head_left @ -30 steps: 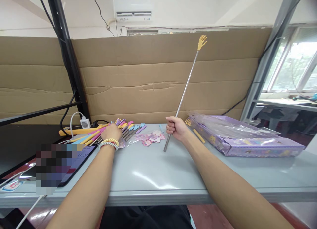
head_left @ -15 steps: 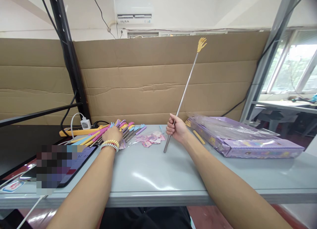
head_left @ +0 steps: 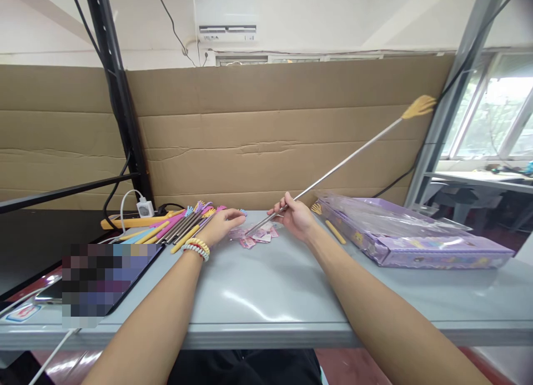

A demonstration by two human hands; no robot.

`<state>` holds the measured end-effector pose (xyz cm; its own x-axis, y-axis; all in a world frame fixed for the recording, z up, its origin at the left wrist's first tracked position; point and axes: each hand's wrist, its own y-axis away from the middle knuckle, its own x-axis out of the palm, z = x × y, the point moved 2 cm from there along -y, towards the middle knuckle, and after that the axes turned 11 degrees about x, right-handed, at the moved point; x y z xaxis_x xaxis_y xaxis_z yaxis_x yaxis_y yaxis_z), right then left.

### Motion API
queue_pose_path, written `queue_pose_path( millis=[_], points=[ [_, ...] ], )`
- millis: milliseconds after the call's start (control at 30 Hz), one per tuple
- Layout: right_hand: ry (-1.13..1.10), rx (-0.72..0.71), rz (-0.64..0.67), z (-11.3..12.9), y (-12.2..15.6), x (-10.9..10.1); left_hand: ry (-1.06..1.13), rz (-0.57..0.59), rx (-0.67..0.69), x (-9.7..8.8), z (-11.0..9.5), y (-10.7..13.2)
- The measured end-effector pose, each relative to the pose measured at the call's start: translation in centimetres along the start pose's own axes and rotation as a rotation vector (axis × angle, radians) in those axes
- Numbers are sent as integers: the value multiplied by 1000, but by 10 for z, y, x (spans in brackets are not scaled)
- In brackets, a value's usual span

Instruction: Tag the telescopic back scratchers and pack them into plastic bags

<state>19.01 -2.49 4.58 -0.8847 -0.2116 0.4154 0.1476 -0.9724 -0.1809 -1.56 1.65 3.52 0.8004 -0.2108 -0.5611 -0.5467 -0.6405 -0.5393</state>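
My right hand (head_left: 296, 215) is closed around the metal rod of a back scratcher (head_left: 347, 158) with a yellow hand-shaped head. The rod slants up to the right, and its bare lower end points down at small pink cards (head_left: 260, 236) on the table. My left hand (head_left: 222, 225), with beaded bands at its wrist, hovers just left of the cards, fingers stretched and apart, nothing seen in them. Beside it lies a pile of back scratchers (head_left: 179, 228) with coloured heads and handles, partly hidden by that hand.
A purple box (head_left: 437, 253) with clear plastic film (head_left: 391, 215) on it stands at the right. Next to it lies another yellow back scratcher (head_left: 335, 232). At the left are a tablet (head_left: 137, 279) and a white charger (head_left: 145, 208). Cardboard (head_left: 266, 135) backs the table.
My right hand has tipped the back scratcher from nearly upright over to the right. My left hand has moved off the pile, rightward to the cards, and its fingers have opened.
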Motion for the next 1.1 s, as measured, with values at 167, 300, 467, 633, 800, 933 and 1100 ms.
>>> queue_pose_path(
  millis=[167,300,467,633,800,933,1100],
  points=[
    [84,25,93,-3,4,5,217,65,-47,1,-9,3],
    [138,34,108,-10,2,5,231,141,-18,8,-15,3],
    [194,51,59,-16,-2,4,-175,146,61,23,-19,2],
    [122,52,77,-8,-1,6,-481,17,24,19,-12,-1],
    [-227,-145,-90,19,6,-9,-669,-87,-159,-10,3,1],
    [-454,-296,-327,36,13,-28,-755,-230,-504,-31,15,5],
    [-530,-327,-521,45,17,-45,-771,-351,-662,-42,23,8]
  ],
)
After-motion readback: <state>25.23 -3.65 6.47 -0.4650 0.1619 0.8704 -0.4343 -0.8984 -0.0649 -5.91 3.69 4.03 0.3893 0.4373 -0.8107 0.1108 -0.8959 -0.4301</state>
